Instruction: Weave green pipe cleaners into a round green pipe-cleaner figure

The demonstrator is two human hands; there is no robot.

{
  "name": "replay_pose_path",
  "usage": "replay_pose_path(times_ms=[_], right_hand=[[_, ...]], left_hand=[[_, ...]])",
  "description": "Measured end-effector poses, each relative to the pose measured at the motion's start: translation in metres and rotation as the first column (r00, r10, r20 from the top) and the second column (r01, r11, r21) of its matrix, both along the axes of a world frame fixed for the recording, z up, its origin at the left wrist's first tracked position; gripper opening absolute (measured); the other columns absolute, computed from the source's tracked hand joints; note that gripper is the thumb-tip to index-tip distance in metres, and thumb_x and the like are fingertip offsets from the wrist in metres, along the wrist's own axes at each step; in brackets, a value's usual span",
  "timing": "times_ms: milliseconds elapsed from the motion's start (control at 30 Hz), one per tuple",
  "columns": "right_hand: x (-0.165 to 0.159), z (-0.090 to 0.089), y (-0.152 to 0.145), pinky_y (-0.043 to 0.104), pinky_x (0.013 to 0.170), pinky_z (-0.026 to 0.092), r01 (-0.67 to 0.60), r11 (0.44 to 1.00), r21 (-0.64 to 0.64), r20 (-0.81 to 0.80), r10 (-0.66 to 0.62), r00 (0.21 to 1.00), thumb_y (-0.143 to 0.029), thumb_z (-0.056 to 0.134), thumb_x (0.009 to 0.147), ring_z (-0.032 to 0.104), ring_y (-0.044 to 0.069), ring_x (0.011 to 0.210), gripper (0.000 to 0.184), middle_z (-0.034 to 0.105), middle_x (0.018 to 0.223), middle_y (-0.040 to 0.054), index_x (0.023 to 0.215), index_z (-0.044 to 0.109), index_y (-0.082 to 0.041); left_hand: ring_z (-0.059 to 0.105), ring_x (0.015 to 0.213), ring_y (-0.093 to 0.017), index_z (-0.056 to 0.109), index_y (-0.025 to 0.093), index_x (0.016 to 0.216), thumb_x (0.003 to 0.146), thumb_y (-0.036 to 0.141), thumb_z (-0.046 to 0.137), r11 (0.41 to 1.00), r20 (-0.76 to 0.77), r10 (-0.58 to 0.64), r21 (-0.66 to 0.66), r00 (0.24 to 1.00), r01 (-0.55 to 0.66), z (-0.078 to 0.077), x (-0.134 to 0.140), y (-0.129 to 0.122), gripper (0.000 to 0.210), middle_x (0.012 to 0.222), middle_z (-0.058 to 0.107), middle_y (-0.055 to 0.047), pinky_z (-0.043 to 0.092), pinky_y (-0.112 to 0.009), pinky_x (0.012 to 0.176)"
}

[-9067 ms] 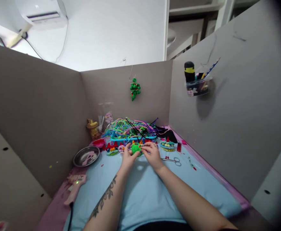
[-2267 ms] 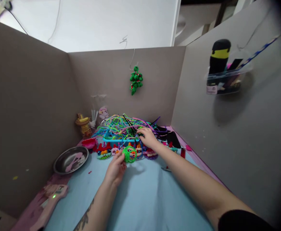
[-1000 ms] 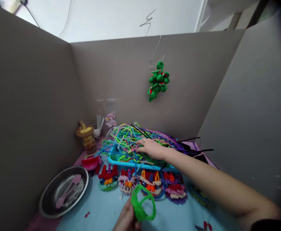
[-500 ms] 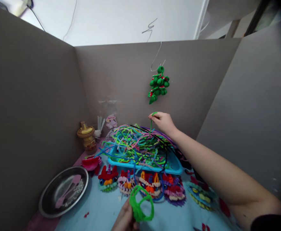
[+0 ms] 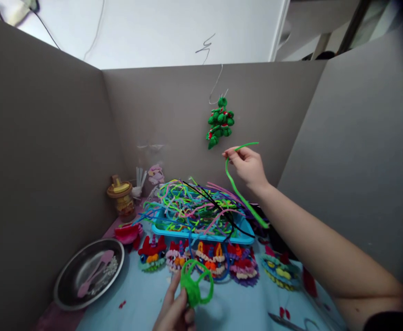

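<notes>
A green pipe cleaner (image 5: 236, 188) is pinched near one end by my right hand (image 5: 248, 166), raised above the heap. Its long part hangs down to the right, and a short end sticks out past my fingers. Low in front, my left hand (image 5: 176, 303) grips a rounded openwork frame (image 5: 195, 286) of bent green pipe cleaners. Behind it a blue tray (image 5: 169, 233) overflows with tangled coloured pipe cleaners (image 5: 194, 207). Several colourful fuzzy monster-like faces (image 5: 211, 259) lie in a row before the tray.
A metal bowl (image 5: 63, 299) holding a pink spoon and small clear beads stands at left. Behind it is a brown-lidded jar (image 5: 123, 200). Scissors (image 5: 284, 321) lie at lower right. A green ornament (image 5: 221, 122) hangs by wire on the grey partition (image 5: 163, 115).
My right hand has lifted and moved slightly right, drawing the green pipe cleaner clear of the heap. My left hand still holds the green frame, now turned a little. The view has shifted slightly.
</notes>
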State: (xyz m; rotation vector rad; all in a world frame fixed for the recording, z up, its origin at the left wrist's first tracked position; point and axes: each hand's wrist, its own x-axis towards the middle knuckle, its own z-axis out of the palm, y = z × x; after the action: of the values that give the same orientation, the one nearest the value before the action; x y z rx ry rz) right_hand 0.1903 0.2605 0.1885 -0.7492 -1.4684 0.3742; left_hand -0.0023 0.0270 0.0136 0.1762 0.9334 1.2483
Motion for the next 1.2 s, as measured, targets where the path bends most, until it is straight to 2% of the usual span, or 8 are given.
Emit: replay_pose_path(times_ms=[167,267,433,567,900,1000,1067,1200], right_hand=[[0.002,-0.015,-0.037,0.024,0.058,0.045,-0.035,0.998,-0.046,0.011,0.035,0.999,-0.047,0.057,0.077,0.056,0.012,0.061,0.034,0.067,0.075,0.0043,0.079,0.066,-0.015],[-0.003,-0.023,-0.069,0.024,0.06,0.046,-0.033,0.997,-0.073,0.003,0.033,0.999,-0.047,0.055,0.078,0.058,0.012,0.065,0.034,0.067,0.078,0.0049,0.079,0.066,-0.015],[-0.017,-0.044,-0.124,0.027,0.068,0.048,-0.012,0.996,-0.09,-0.01,0.012,1.0,-0.045,0.052,0.08,0.062,0.016,0.075,0.033,0.068,0.082,0.0059,0.082,0.065,-0.015],[-0.018,-0.069,-0.159,0.028,0.073,0.048,0.071,0.996,-0.06,0.072,-0.066,0.995,-0.042,0.05,0.083,0.062,0.018,0.081,0.031,0.068,0.084,0.006,0.083,0.067,-0.016],[0.019,-0.122,-0.204,0.033,0.079,0.046,0.275,0.961,-0.037,0.112,-0.269,0.957,-0.037,0.049,0.082,0.062,0.02,0.083,0.026,0.069,0.087,0.007,0.084,0.067,-0.018],[0.024,-0.137,-0.205,0.034,0.075,0.047,0.15,0.963,-0.223,-0.078,-0.171,0.982,-0.039,0.054,0.077,0.062,0.02,0.078,0.027,0.068,0.081,0.0066,0.091,0.063,-0.017],[0.028,-0.146,-0.205,0.034,0.07,0.049,-0.076,0.932,-0.355,-0.295,-0.035,0.955,-0.038,0.057,0.074,0.063,0.018,0.07,0.033,0.065,0.072,0.003,0.099,0.057,-0.017],[0.039,-0.155,-0.212,0.03,0.059,0.049,-0.505,0.728,-0.464,-0.559,0.202,0.804,-0.034,0.062,0.068,0.057,0.013,0.054,0.034,0.056,0.062,-0.0036,0.098,0.055,-0.019]], left_hand=[[0.056,0.046,-0.007,0.026,0.04,0.135,0.069,0.018,0.068,0.99,-0.129,0.123,0.079,0.984,-0.114,0.025,0.006,-0.009,0.081,0.064,0.054,0.005,0.039,-0.013,0.041],[0.066,0.076,-0.015,0.045,0.031,0.125,0.067,0.012,0.068,0.968,-0.113,0.194,0.185,0.974,-0.172,0.033,0.012,-0.014,0.066,0.091,0.062,-0.002,0.051,-0.02,0.061],[0.056,0.107,-0.029,0.057,0.02,0.113,0.075,0.026,0.063,0.948,0.014,-0.078,0.309,0.997,0.07,0.033,0.022,-0.022,0.039,0.125,0.052,-0.011,0.051,-0.036,0.079],[0.06,0.1,-0.027,0.053,0.019,0.119,0.069,0.019,0.069,0.892,-0.05,-0.261,0.369,0.964,0.26,0.024,0.031,-0.027,0.052,0.12,0.056,-0.012,0.05,-0.033,0.076],[0.065,0.08,-0.016,0.056,0.014,0.112,0.064,0.003,0.069,0.829,-0.196,-0.394,0.346,0.898,0.439,0.007,0.045,-0.032,0.05,0.105,0.063,-0.011,0.05,-0.021,0.064],[0.065,0.08,-0.014,0.057,0.012,0.11,0.067,-0.001,0.064,0.872,-0.232,-0.323,0.303,0.918,0.384,0.005,0.043,-0.027,0.045,0.1,0.065,-0.011,0.049,-0.017,0.062],[0.066,0.082,-0.016,0.057,0.011,0.11,0.07,0.0,0.061,0.892,-0.255,-0.268,0.298,0.929,0.339,0.004,0.039,-0.021,0.041,0.099,0.065,-0.012,0.051,-0.018,0.064],[0.065,0.086,-0.019,0.057,0.009,0.108,0.071,-0.002,0.058,0.903,-0.296,-0.191,0.321,0.936,0.286,0.004,0.029,-0.012,0.039,0.097,0.065,-0.014,0.051,-0.021,0.067]])
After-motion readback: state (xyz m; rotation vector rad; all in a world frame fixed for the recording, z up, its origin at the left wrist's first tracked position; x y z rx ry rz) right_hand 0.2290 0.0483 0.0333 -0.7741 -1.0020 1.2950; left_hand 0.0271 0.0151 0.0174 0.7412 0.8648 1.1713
